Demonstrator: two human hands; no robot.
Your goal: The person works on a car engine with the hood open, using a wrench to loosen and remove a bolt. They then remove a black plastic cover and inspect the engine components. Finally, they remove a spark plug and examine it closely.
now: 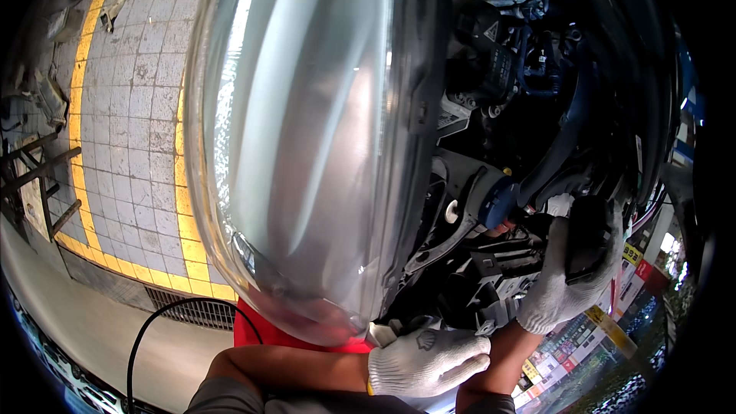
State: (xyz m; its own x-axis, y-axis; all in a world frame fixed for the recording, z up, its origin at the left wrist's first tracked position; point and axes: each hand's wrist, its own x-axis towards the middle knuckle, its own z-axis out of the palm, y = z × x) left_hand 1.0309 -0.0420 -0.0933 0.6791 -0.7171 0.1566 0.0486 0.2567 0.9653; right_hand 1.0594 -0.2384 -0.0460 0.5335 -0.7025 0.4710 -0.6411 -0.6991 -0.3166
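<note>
My right hand (pixel 563 280), in a white knit glove, is wrapped around a black blocky tool (pixel 589 238) over the engine bay. The tool's front points left among the engine parts, close to a blue round part (pixel 498 203); its tip is hard to make out. Low in the picture, at the edge of the bay, lies my left hand (pixel 429 364), also gloved in white. Its fingers reach to the right, slightly bent and a little apart, and nothing shows in them. My right forearm passes just beyond its fingertips.
A large shiny silver-grey vehicle panel (pixel 322 123) spans the middle, with red material (pixel 249 326) below it. Dark hoses and engine parts (pixel 529 61) crowd the right. On the left are a tiled floor (pixel 142 123) with yellow lines, a metal frame (pixel 38 172) and a black cable (pixel 142 330).
</note>
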